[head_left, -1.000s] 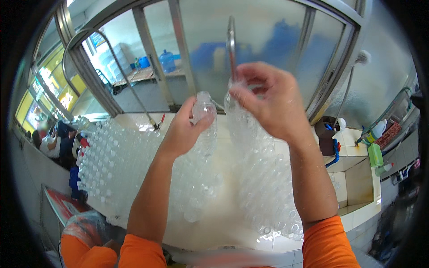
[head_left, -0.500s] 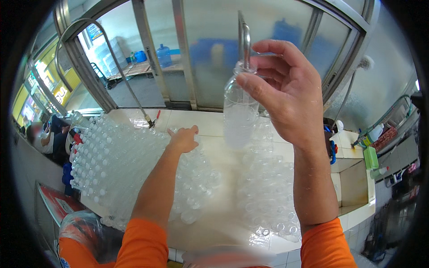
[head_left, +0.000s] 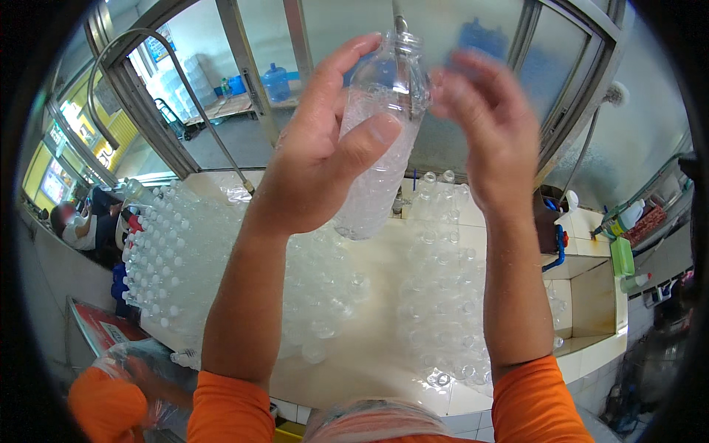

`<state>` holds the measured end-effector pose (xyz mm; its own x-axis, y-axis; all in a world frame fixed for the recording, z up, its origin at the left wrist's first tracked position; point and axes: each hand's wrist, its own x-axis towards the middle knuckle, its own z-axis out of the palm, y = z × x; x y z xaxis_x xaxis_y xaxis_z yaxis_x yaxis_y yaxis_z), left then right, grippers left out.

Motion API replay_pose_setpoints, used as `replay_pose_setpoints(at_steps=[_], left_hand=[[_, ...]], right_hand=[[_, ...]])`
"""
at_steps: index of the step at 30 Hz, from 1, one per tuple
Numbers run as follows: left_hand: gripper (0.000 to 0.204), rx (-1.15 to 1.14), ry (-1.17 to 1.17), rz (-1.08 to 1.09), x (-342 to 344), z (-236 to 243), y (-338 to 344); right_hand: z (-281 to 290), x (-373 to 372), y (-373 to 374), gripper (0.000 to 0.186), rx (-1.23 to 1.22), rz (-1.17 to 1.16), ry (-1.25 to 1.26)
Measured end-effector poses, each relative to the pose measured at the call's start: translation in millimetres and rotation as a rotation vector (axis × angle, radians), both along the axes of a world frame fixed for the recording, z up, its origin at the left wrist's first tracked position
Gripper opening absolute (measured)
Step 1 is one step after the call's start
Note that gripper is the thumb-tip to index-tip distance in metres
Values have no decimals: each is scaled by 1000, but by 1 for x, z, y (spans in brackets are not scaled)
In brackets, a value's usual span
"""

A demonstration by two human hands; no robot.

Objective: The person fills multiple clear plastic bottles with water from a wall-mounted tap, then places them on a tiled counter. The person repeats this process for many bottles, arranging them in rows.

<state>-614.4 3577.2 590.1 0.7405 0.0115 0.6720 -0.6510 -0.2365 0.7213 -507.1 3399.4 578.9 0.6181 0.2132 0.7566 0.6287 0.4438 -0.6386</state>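
Note:
My left hand (head_left: 317,155) is wrapped round a clear plastic bottle (head_left: 380,133), held tilted with its mouth upward. Clear liquid with bubbles fills much of it. A thin metal spout (head_left: 399,22) reaches down into the bottle's neck. My right hand (head_left: 491,118) is beside the bottle's shoulder, blurred by motion, its fingers apart and no longer round the neck. Below my hands, rows of clear bottles stand on the counter: a capped group (head_left: 166,251) at left, a dense group (head_left: 310,280) in the middle, and uncapped ones (head_left: 443,295) at right.
A tiled counter (head_left: 369,362) carries the bottles. A second curved metal tube (head_left: 188,88) arches at left. At right are a sink basin (head_left: 591,295), a blue pipe with red valve (head_left: 557,251) and a green box (head_left: 620,255). Another person in orange (head_left: 111,399) works at lower left.
My left hand has risen from the bottle rows and taken hold of the bottle. My right hand has let go of its neck. The bottle has tilted and come nearer.

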Motion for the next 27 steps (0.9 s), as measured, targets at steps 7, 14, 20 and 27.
replay_pose_setpoints(at_steps=[7, 14, 20, 27], left_hand=[[79, 78, 65, 110, -3, 6, -7], [76, 57, 33, 125, -2, 5, -15], [74, 81, -26, 189, -4, -6, -15], [74, 216, 254, 266, -27, -53, 12]], right_hand=[[-193, 10, -56, 42, -1615, -556, -301], [-165, 12, -59, 39, -1202, -482, -72], [-41, -10, -46, 38, -467, -418, -190], [29, -40, -21, 41, -668, -225, -235]])
